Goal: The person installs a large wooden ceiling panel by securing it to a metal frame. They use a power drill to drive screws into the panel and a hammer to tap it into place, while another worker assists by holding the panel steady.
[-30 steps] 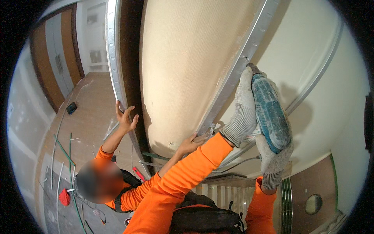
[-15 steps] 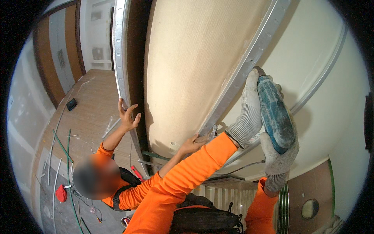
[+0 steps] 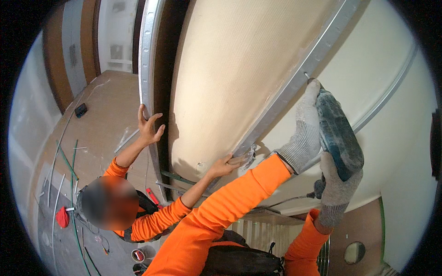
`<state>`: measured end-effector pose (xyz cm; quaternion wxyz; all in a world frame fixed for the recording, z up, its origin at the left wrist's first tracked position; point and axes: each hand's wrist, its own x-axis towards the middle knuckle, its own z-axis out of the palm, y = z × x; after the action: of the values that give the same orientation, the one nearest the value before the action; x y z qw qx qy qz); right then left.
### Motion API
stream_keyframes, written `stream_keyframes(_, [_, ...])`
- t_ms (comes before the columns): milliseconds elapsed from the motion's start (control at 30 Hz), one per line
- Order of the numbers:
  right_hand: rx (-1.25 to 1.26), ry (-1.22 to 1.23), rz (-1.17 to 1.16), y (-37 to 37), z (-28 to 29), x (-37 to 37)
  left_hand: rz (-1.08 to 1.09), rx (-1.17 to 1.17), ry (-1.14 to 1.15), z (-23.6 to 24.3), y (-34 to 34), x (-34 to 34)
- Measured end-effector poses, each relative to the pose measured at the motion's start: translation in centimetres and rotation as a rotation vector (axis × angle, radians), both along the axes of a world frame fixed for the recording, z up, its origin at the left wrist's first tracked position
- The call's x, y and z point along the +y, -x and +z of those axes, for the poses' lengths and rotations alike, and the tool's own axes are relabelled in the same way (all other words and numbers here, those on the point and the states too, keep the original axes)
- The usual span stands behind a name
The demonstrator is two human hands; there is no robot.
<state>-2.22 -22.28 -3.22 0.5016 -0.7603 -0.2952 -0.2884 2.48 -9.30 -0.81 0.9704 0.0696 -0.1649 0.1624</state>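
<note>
Drill slid right in frame — right hand clenched round it, left hand gripping its front; upper-right rail looks up — spot at tip seems unfinished

Dark teal drill, orange sleeves

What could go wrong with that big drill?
The drill might slip off the slanted metal strip. The left hand is close to the drill's front end, so its glove could catch. And another person's hand is by the strip's lower part, so a sudden jolt might hurt it.
</note>
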Motion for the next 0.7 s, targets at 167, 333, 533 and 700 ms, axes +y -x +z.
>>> stream_keyframes(167, [0.078, 0.032, -0.005, 0.6, 0.3, 0.1, 0.048, 0.018, -0.049, -0.6, -0.8, 0.0])
stream_keyframes(333, [0.007, 0.098, -0.079, 0.3, -0.5, -0.6, -0.017, 0.009, -0.035, -0.2, 0.7, 0.1])
stream_keyframes(533, [0.036, -0.109, -0.082, 0.2, -1.7, -0.5, 0.031, 0.000, 0.007, -0.4, -0.2, -0.4])
stream_keyframes(700, [0.085, -0.066, -0.058, 0.0, -1.3, -0.1, 0.019, 0.000, -0.029, -0.9, -0.5, 0.2])
